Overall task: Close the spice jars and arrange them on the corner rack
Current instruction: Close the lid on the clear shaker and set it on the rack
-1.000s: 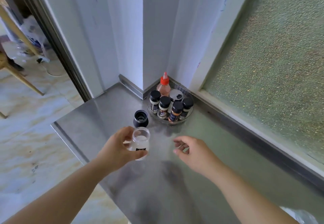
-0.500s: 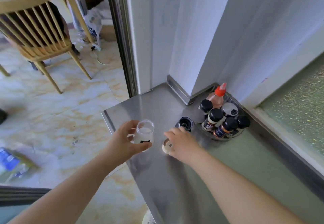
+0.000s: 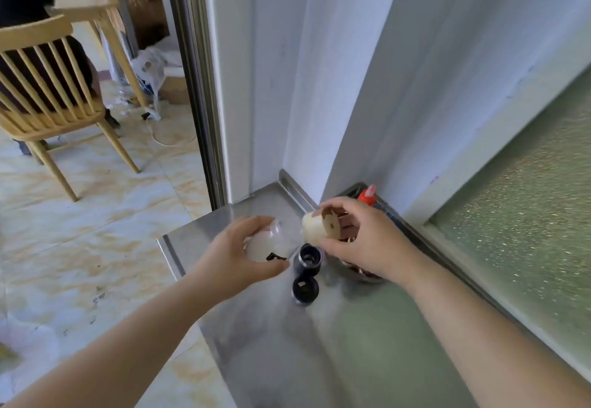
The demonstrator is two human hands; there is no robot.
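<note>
My left hand [image 3: 238,255] grips a clear open jar [image 3: 267,243] of white powder, tilted toward the right. My right hand [image 3: 361,241] holds a cream-coloured lid [image 3: 319,230] just right of the jar's mouth, its perforated inner face turned toward me. On the steel counter [image 3: 319,343] below stands a dark open jar [image 3: 309,257], with a black lid [image 3: 305,287] lying in front of it. The corner rack [image 3: 358,275] is mostly hidden behind my right hand; only a red-capped bottle [image 3: 367,195] shows above it.
White walls meet in the corner behind the rack. A frosted window [image 3: 524,215] runs along the right. The counter's left edge [image 3: 169,257] drops to a tiled floor. Beyond a doorway stands a wooden chair [image 3: 48,97] with a person seated.
My right hand picked the cream lid up from the counter and raised it beside the clear jar's mouth. My left hand tilted the jar. The black lid now shows on the counter.
</note>
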